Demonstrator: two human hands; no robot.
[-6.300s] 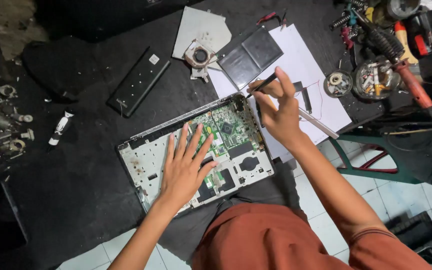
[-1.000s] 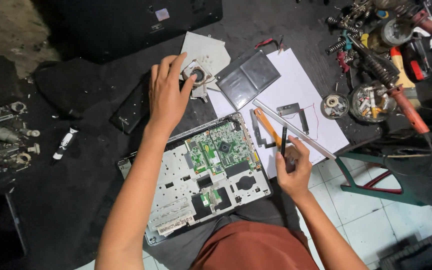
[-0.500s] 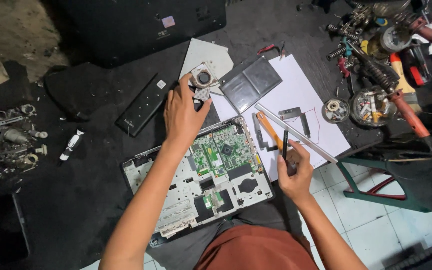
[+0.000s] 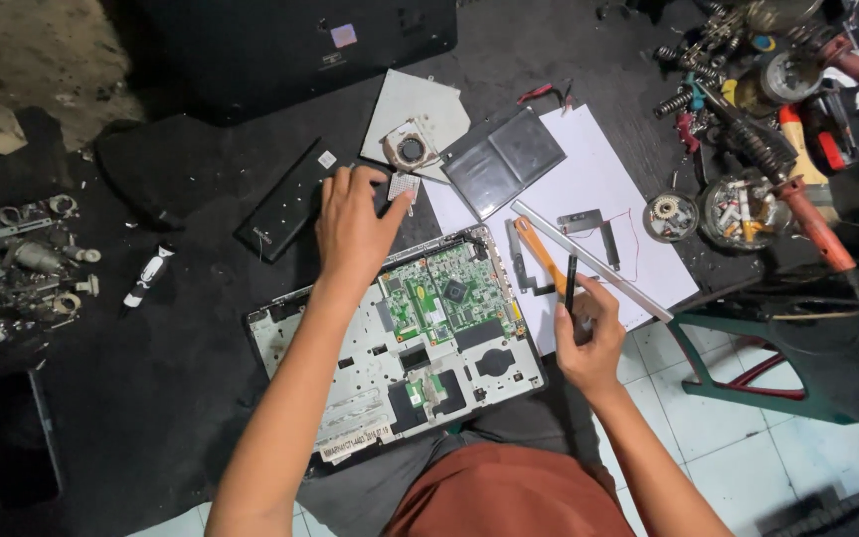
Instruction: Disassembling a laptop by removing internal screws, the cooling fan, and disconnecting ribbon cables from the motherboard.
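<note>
Head view: nearest, at six o'clock, the opened laptop base (image 4: 390, 348) lies across the person's lap — cover already off, green circuit board (image 4: 444, 293) exposed but still seated in the shell, so by my reckoning the strip-down is about half done. At four o'clock the right hand (image 4: 589, 343) is curled round a slim black tool (image 4: 571, 288), tip up, just beside an orange-handled tool (image 4: 539, 254) on white paper (image 4: 599, 189). Farther, at twelve o'clock, the left hand (image 4: 355, 229) pinches a small finned metal piece (image 4: 403, 186); beyond it a removed fan (image 4: 411, 149) — already out.
</note>
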